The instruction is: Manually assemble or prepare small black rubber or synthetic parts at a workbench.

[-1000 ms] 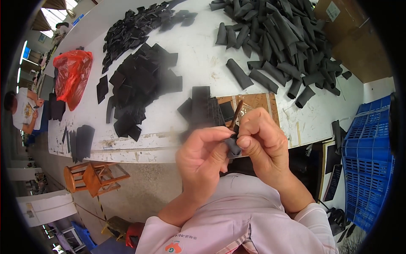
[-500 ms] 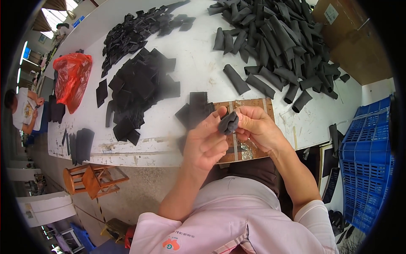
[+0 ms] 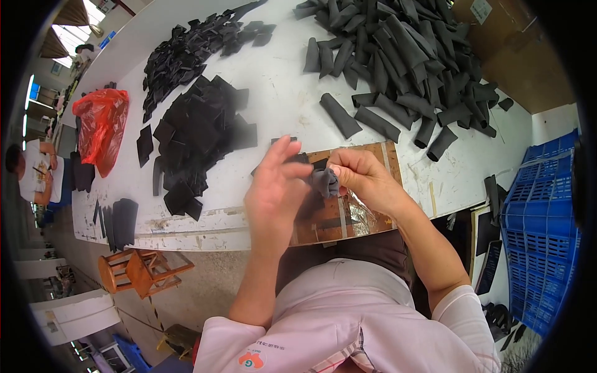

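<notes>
My right hand (image 3: 365, 177) pinches a dark grey fabric tube (image 3: 324, 182), its near end crumpled and folded. Just left of it, my left hand (image 3: 273, 186) has its fingers spread and smeared by motion; it appears apart from the tube or barely brushing it. Beneath both hands lies a brown board (image 3: 320, 233) with strips of tape, at the table's near edge. A few black flat pieces (image 3: 283, 140) lie partly hidden behind my left hand.
A pile of black flat pieces (image 3: 199, 127) covers the table's left side, with smaller pieces (image 3: 180, 53) beyond. Rolled grey tubes (image 3: 404, 56) heap up at far right beside a cardboard box (image 3: 516, 56). A red plastic bag (image 3: 102, 127), blue crates (image 3: 538, 230) and wooden stool (image 3: 146, 270) stand around.
My left hand has let go of the tube's side, moved left and up, and spread its fingers. My right hand still grips the tube, shifted slightly left. The view has turned a little.
</notes>
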A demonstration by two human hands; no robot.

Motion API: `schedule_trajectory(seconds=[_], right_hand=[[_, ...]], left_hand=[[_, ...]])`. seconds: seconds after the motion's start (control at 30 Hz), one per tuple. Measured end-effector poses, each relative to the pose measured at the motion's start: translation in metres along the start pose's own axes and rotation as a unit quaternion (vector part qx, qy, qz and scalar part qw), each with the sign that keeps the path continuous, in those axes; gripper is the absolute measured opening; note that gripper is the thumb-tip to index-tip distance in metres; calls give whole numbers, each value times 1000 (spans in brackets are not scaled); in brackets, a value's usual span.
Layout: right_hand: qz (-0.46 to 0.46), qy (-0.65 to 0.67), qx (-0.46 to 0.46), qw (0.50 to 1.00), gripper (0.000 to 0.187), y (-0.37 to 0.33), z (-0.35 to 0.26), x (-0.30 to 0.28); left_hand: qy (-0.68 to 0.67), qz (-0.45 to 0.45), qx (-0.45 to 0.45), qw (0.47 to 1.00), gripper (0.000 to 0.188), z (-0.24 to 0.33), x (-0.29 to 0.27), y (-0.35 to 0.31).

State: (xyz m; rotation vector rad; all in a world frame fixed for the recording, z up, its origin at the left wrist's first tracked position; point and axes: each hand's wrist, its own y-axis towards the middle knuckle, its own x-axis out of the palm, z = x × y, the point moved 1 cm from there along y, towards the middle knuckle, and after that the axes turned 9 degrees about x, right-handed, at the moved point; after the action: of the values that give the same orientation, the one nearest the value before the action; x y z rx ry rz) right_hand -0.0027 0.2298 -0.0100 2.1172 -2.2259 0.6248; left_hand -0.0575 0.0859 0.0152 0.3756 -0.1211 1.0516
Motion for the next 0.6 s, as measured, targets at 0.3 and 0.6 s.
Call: schedule_trajectory(seconds=[0.3, 0.6], right_hand=[[154, -517, -293, 789, 41, -32, -63, 31], [203, -571, -314, 731, 27, -28, -47, 36]], left_hand=[[53, -14, 170, 984, 20, 14, 11, -4], [18, 83, 195, 977, 15, 12, 18, -15]])
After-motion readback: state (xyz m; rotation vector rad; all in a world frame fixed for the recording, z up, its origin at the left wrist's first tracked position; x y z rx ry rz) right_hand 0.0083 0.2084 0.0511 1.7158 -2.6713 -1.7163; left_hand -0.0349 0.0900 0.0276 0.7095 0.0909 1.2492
